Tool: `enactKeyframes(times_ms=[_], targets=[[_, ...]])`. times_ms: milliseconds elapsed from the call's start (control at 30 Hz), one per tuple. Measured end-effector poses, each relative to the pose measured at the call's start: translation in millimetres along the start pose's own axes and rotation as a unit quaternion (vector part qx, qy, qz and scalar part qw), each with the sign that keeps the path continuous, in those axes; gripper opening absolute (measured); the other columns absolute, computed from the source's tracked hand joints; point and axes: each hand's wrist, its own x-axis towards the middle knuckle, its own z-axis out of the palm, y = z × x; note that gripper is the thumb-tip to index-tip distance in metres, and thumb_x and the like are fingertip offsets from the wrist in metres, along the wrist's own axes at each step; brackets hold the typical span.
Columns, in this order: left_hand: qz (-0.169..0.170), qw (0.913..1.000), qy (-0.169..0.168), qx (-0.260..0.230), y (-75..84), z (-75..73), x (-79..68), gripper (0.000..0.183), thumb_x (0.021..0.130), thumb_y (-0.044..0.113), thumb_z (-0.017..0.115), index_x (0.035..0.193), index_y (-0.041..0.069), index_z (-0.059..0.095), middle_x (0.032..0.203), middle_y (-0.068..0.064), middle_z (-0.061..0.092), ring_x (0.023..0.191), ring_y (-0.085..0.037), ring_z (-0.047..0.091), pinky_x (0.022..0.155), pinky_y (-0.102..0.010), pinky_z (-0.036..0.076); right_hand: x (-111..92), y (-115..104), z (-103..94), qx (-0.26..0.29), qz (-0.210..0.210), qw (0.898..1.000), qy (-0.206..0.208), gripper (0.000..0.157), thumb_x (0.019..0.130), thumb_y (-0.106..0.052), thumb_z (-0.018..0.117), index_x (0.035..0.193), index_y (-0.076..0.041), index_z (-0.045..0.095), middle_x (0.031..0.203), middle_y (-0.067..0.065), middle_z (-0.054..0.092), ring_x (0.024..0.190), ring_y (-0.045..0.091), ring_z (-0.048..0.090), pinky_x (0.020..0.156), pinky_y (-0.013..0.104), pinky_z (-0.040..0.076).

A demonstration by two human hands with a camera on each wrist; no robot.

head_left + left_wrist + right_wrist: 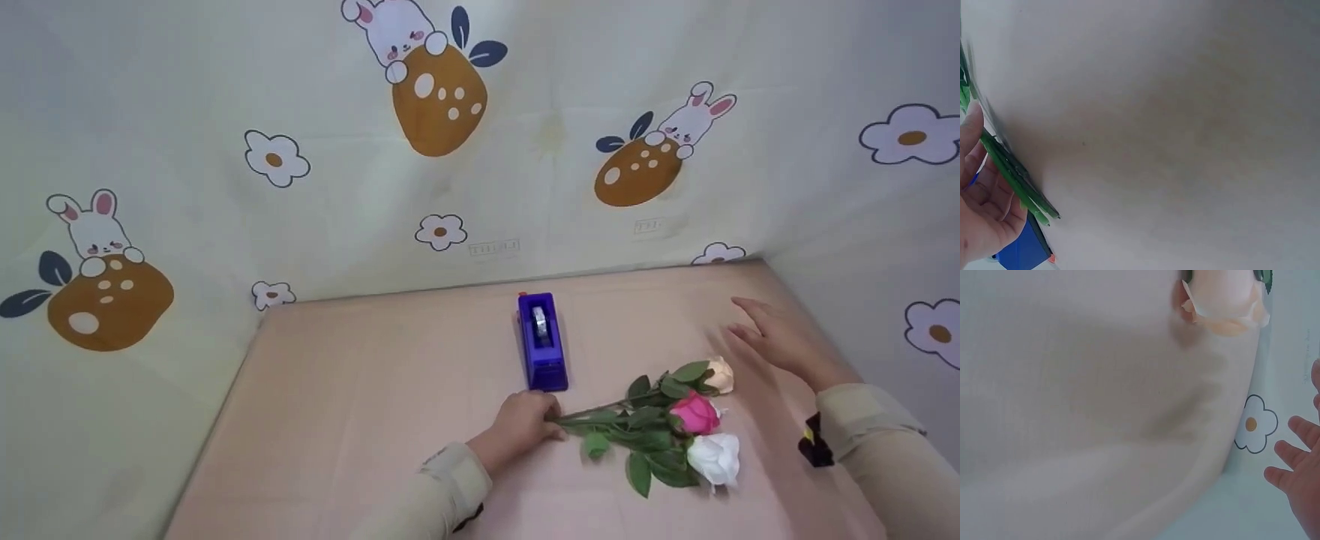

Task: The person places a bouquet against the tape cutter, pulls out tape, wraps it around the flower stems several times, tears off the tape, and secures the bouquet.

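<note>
My left hand (523, 421) pinches the stems of three artificial roses between thumb and fingers. In the left wrist view, the cut ends of the green stems (1012, 175) stick out past the fingers. The blooms point right: a peach rose (721, 375) at the back, a pink rose (695, 413) in the middle, a white rose (716, 459) in front. Green leaves (651, 439) spread below the blooms. My right hand (784, 346) is held up beyond the peach rose, its fingers spread and holding nothing; in the right wrist view its fingertips are apart from the bloom.
A blue tape dispenser (548, 375) with a roll of tape stands just behind my left hand. The table (360, 390) has a pale pinkish cover. Behind it and at both sides hangs a light cloth (337, 232) printed with rabbits and flowers.
</note>
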Motion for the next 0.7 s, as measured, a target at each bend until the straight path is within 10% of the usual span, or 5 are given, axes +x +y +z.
enactKeyframes(times_ms=[200,367,567,700], targets=[[0.025,0.9990,0.010,0.035,-4.2,-10.7,2.1,0.031,0.074,0.043,0.070,0.086,0.014,0.068,0.075,0.005,0.064,0.067,-0.010,0.056,0.062,-0.023,0.041,10,-11,1.2,0.001,-0.004,1.000,-0.006,0.056,0.096,-0.027,0.047,0.133,0.012,0.031,0.130,0.037,0.035,0.119,0.053,0.031,0.096,0.063,0.023],[-0.060,0.9933,0.032,-0.093,-16.1,-33.3,8.7,0.029,0.082,0.039,0.063,0.083,0.011,0.066,0.070,0.003,0.062,0.061,-0.008,0.051,0.057,-0.023,0.043,24,-38,1.9,0.011,-0.015,1.000,0.001,0.047,0.093,-0.017,0.052,0.129,0.011,0.038,0.115,0.032,0.051,0.106,0.046,0.047,0.086,0.058,0.037],[-0.176,0.9343,0.072,-0.302,-37.6,-59.5,23.2,0.022,0.088,0.026,0.061,0.088,0.004,0.062,0.074,-0.002,0.060,0.067,-0.015,0.055,0.056,-0.021,0.042,46,-89,14.1,0.072,0.051,0.996,0.017,0.031,0.092,-0.013,0.051,0.116,0.006,0.050,0.081,0.013,0.057,0.069,0.021,0.052,0.058,0.033,0.045],[-0.203,0.9086,0.067,-0.359,-45.1,-66.9,30.7,0.018,0.087,0.016,0.061,0.093,-0.001,0.061,0.078,-0.007,0.061,0.081,-0.030,0.061,0.059,-0.023,0.047,60,-122,31.5,0.211,0.115,0.970,-0.027,0.029,0.094,-0.014,0.046,0.112,0.007,0.049,0.071,0.005,0.052,0.054,0.010,0.047,0.051,0.023,0.046]])
